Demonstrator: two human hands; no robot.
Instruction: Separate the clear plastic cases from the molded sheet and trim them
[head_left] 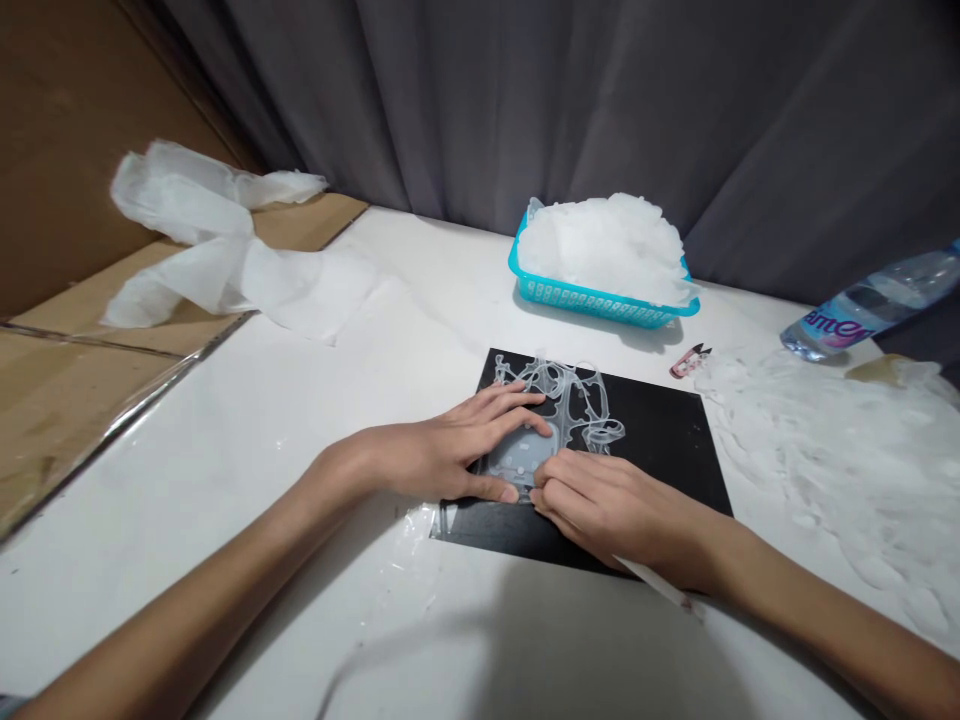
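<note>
A black mat [660, 440] lies on the white table [300, 420]. On it rests a clear, thin plastic piece [525, 455] with a tangle of translucent trimmed strips [570, 395] just beyond it. My left hand [457, 450] lies flat on the piece, fingers stretched out and pressing it down. My right hand [607, 505] is closed in a pinch at the piece's near right edge; a thin white tool [660, 588] seems to stick out behind the hand, but its tip is hidden.
A turquoise basket [600, 300] heaped with white translucent pieces stands at the back. A spread of white scraps [840, 470] covers the right side. A water bottle [870, 310] lies far right. Crumpled white plastic [225, 250] drapes over cardboard [67, 330] at left. A small pink clip [690, 362] lies behind the mat.
</note>
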